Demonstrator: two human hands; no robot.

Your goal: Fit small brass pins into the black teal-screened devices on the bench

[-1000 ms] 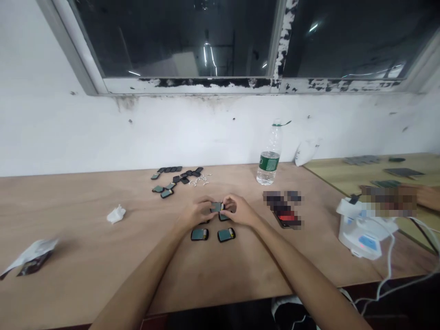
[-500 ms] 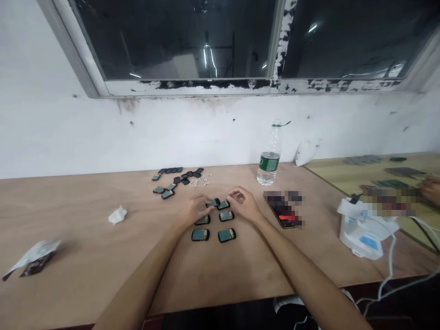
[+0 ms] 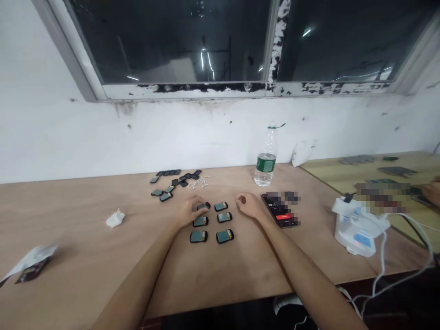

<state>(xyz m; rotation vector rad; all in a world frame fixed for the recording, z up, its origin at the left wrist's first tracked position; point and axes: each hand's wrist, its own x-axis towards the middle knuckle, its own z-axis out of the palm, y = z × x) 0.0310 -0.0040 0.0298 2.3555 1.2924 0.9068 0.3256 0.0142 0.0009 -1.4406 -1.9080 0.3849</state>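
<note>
My left hand (image 3: pixel 190 210) grips a small black-rimmed module (image 3: pixel 203 206) between thumb and fingers, at the top of the left column. Below it lie two more modules (image 3: pixel 198 236) with grey-green faces and yellowish ends. The right column has three similar modules (image 3: pixel 221 206), lying flat and apart from each other. To the right of that column, my right hand (image 3: pixel 246 204) is closed, its thumb and forefinger curled together. Whatever it may hold is too small or hidden to see.
Black pieces (image 3: pixel 169 173), several modules (image 3: pixel 165 196) and small white bits (image 3: pixel 196 184) lie further back. A water bottle (image 3: pixel 265 167), phone (image 3: pixel 275 206), white device (image 3: pixel 355 229) with cables, crumpled tissue (image 3: pixel 115 218) and torn wrapper (image 3: pixel 32 263) are around. Another person's hand (image 3: pixel 432 190) shows far right.
My left hand has brought its module left, from beside the right column to the top of the left column. My right hand has drawn away to the right from the modules.
</note>
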